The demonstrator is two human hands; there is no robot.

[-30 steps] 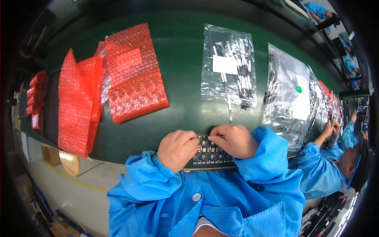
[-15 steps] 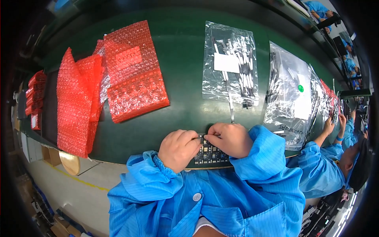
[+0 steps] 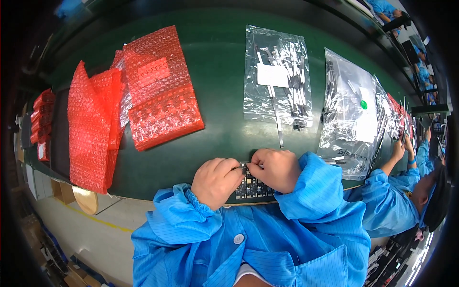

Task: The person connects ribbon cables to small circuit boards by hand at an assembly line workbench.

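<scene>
A dark circuit board [image 3: 255,188] with rows of small light-coloured components lies at the table's near edge, partly covered by my hands. My left hand [image 3: 216,182] is closed at its upper left side, thumb and forefinger pinched at the edge. Close beside it, my right hand [image 3: 276,168] has curled fingers, with the thumb against the board's top portion. Whatever sits between those fingertips is hidden. Just beyond my right knuckles, a thin flat cable [image 3: 279,131] sticks out from a clear bag of black-and-white flat cables [image 3: 297,81].
To the left lie a red bubble-wrap pack [image 3: 160,79] and loose red bubble bags [image 3: 90,129]. A larger clear bag [image 3: 346,119] with a green dot is at right. Beyond it a co-worker's hand [image 3: 398,149] holds thin strips. The green table [image 3: 217,95] ends at my body.
My hands stay at the same spot on the board, with the right hand and sleeve shifted slightly left. White strips by the right-hand bag now show past my sleeve.
</scene>
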